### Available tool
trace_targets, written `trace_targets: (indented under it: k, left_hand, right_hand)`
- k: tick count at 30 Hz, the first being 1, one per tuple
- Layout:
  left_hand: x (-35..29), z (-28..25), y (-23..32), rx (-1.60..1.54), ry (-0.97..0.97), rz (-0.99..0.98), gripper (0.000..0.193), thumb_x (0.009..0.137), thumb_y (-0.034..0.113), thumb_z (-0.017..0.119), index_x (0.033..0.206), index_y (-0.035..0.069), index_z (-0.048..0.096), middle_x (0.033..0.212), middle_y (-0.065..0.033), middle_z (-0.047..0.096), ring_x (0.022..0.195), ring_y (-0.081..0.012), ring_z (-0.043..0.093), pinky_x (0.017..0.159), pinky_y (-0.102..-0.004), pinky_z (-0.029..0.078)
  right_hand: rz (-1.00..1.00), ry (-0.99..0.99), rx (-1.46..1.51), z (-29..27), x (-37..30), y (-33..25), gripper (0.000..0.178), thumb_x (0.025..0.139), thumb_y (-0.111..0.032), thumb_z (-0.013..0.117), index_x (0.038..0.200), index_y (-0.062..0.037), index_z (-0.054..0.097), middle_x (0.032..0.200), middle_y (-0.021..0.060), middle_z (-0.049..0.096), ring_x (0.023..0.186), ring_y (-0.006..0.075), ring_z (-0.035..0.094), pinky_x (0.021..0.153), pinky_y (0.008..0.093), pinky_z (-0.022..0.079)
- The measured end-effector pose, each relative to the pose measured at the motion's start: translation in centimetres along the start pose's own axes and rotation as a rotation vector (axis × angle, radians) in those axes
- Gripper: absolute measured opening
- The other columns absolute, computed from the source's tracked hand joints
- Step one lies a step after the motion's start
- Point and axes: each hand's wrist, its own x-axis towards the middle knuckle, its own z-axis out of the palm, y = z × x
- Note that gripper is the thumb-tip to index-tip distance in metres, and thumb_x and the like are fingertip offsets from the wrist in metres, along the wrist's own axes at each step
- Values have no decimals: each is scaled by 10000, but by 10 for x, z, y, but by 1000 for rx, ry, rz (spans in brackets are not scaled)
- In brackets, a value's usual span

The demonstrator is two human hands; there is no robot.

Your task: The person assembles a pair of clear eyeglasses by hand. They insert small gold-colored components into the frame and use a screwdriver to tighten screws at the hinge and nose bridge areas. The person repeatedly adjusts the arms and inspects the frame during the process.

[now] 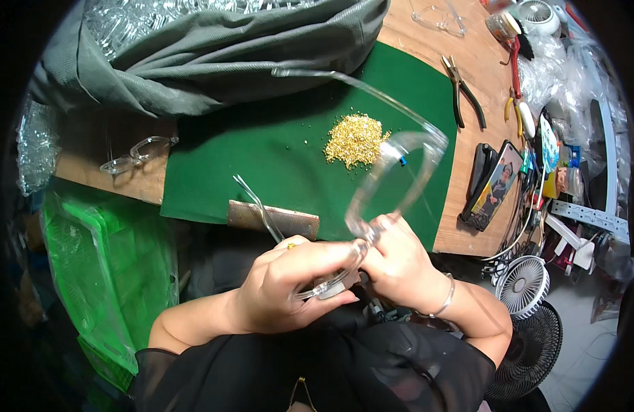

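Observation:
A clear plastic eyeglass frame is held in front of me, partly smeared by motion. One temple stretches far to the upper left over the green mat. My left hand is closed on the near side of the frame, fingers curled round it. A thin, shiny, two-pronged piece sticks up beyond that hand; whether it is the other temple or a tool I cannot tell. My right hand is closed on the frame near its bridge, its fingertips partly hidden. Beyond the hands lies a heap of tiny gold-coloured pieces.
Grey cloth surrounds many clear frames at the back left. Another clear frame lies left of the mat. Pliers and a phone lie on the right. A green crate stands lower left, fans lower right.

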Motion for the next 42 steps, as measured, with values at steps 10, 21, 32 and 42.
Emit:
trace_targets:
  k: [10, 21, 32, 42]
  left_hand:
    - [-1, -3, 4, -462, 294, -147, 1050, 663, -62, 767, 1392, 95, 27, 1154, -225, 488, 769, -106, 591, 682, -220, 493]
    - [0, -4, 14, -464, 296, -320, 1108, 660, -102, 740, 1418, 144, -29, 1178, -173, 472, 831, -72, 557, 752, -232, 503]
    - [-5, -4, 10, -445, 377, -286, 923, 736, -63, 683, 1394, 64, 48, 1115, -218, 514, 707, -85, 559, 681, -208, 474]
    - [-7, -5, 9, -410, 430, -113, 892, 738, -94, 623, 1386, 21, 21, 1097, -285, 540, 753, -135, 579, 730, -220, 460]
  right_hand:
    - [96, -159, 337, -25, 14, -3, 355, 698, 13, 605, 1034, -16, 494, 927, 135, 480, 898, 323, 493, 845, 412, 381]
    - [340, -403, 732, -30, 13, -7, 262, 826, -88, 595, 1050, -16, 480, 943, 162, 534, 923, 328, 526, 827, 402, 426]
    - [301, -358, 543, -32, 13, -1, 289, 763, -61, 600, 1031, -23, 498, 908, 152, 552, 894, 322, 541, 815, 396, 436]
    - [360, 166, 15, 26, 22, 60, 206, 706, 24, 624, 894, -25, 556, 762, 123, 539, 711, 308, 554, 643, 361, 432]
